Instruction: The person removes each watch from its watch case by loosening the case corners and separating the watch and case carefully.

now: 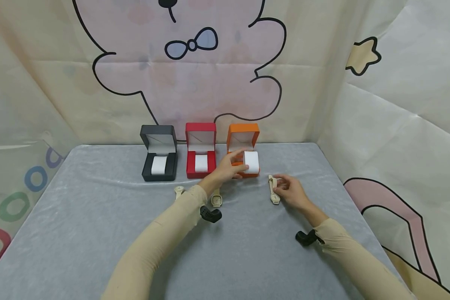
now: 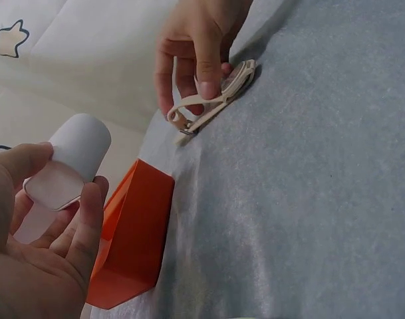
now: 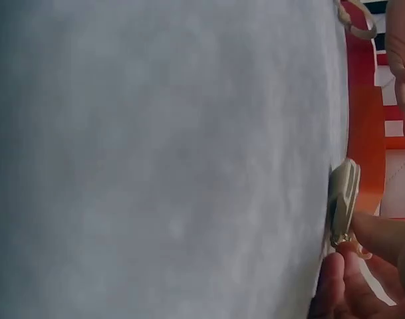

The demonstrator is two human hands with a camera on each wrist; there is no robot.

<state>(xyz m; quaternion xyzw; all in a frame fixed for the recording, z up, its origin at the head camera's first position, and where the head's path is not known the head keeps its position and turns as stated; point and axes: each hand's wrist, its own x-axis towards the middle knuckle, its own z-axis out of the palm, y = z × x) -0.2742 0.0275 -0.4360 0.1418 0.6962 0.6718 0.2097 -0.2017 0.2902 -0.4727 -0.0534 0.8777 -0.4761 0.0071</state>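
Observation:
My left hand (image 1: 230, 166) holds a white watch cushion (image 1: 251, 162) above the open orange watch box (image 1: 243, 135). In the left wrist view, thumb and fingers grip the cushion (image 2: 81, 149) by its sides, clear of the orange box (image 2: 139, 232). To the right, my right hand (image 1: 291, 191) pinches the strap of a cream wristwatch (image 1: 274, 189) at the tabletop. The left wrist view shows that watch (image 2: 215, 100) with its strap looped. In the right wrist view, the thumb and fingers hold the watch (image 3: 345, 199) near its strap; part is hidden.
A black watch box (image 1: 159, 153) and a red watch box (image 1: 201, 151) stand with lids up along the back, each with a white cushion inside. Two more cream watches, one round (image 1: 178, 191) and one squarish (image 1: 216, 199), lie on the grey cloth (image 1: 247, 250) around the left forearm.

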